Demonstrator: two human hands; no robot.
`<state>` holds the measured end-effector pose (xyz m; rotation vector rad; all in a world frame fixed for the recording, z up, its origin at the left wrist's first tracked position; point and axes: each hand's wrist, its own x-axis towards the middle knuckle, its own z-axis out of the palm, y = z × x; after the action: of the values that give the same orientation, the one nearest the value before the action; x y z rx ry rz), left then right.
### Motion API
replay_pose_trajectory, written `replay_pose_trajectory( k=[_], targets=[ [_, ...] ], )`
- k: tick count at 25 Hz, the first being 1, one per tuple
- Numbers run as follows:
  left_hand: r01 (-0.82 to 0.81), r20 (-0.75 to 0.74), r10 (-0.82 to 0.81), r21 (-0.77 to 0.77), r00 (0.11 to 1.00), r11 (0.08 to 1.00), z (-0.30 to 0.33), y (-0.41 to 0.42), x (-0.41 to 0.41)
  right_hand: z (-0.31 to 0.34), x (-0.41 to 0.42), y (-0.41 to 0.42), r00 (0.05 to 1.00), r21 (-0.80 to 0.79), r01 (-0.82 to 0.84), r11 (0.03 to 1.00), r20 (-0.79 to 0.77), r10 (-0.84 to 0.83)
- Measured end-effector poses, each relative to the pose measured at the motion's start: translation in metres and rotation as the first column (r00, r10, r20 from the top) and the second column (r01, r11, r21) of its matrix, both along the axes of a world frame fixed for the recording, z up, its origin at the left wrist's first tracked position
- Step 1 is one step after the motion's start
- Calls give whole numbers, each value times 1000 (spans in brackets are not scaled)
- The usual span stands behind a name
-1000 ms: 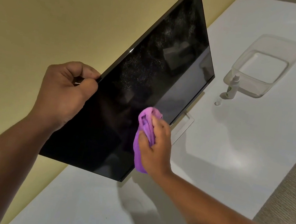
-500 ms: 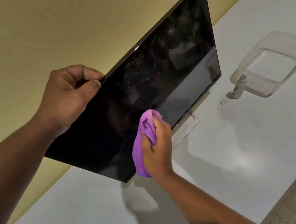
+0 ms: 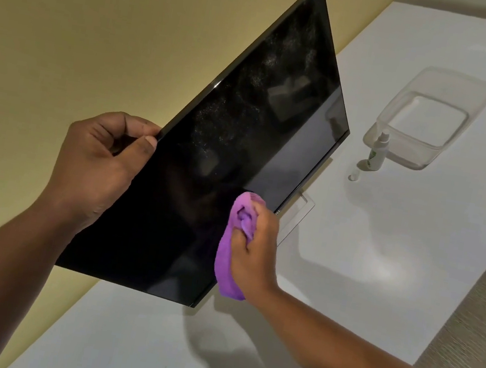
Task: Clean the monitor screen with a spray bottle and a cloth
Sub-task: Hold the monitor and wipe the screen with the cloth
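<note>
A black monitor point(image 3: 227, 156) stands on a white table, its dark screen speckled with fine spray droplets in the upper half. My left hand point(image 3: 98, 167) grips the monitor's top edge, thumb on the front bezel. My right hand point(image 3: 253, 249) holds a bunched purple cloth point(image 3: 230, 245) and presses it against the screen near the lower edge. A small white spray bottle point(image 3: 379, 151) with a green label stands on the table to the right of the monitor, with its small cap point(image 3: 353, 177) lying beside it.
A clear plastic tub point(image 3: 440, 97) sits just behind the spray bottle. The monitor's pale stand base point(image 3: 301, 212) shows below the screen. A yellow wall point(image 3: 102, 18) runs behind the monitor. The white table point(image 3: 383, 253) ends at a carpeted floor point(image 3: 484, 317) on the right.
My right hand has slid the purple cloth a little along the lower part of the screen. My left hand's grip on the top edge has stayed. The view has shifted slightly.
</note>
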<state>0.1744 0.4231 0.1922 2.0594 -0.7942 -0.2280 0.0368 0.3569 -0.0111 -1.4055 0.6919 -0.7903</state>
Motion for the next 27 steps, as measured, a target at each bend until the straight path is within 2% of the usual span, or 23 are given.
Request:
replay_pose_trajectory(
  k=[2,4,6,9,12,14,16,20,24,27],
  targets=[
    [-2,12,2,8,1000,1000,1,-1,-2,8,9,-20,993,97,107,990,-64,-101],
    [-5,19,5,15,1000,1000,2,-1,-2,23,24,-23,988,46,146,988,-52,-143],
    [-8,18,8,18,1000,1000,3,-2,-2,34,28,-5,997,-4,80,997,-4,-80],
    [-9,13,9,10,1000,1000,3,-2,-4,18,13,25,997,-68,-64,996,41,67],
    [-8,10,8,8,1000,1000,3,-2,-6,3,9,8,996,54,72,996,-53,-69],
    [2,28,-3,16,1000,1000,3,-1,-6,14,22,-10,984,104,162,981,-97,-152],
    [9,40,-10,20,999,1000,3,-1,-5,33,30,-5,989,49,143,988,-34,-141],
    [7,28,-7,14,1000,1000,2,0,-4,24,15,27,997,-67,-14,998,72,19],
    [3,29,-3,10,1000,1000,2,1,-5,26,16,-5,990,31,141,990,-18,-141],
    [-8,45,6,29,999,1000,2,0,-4,54,33,-11,991,-22,137,990,15,-136]
  ],
)
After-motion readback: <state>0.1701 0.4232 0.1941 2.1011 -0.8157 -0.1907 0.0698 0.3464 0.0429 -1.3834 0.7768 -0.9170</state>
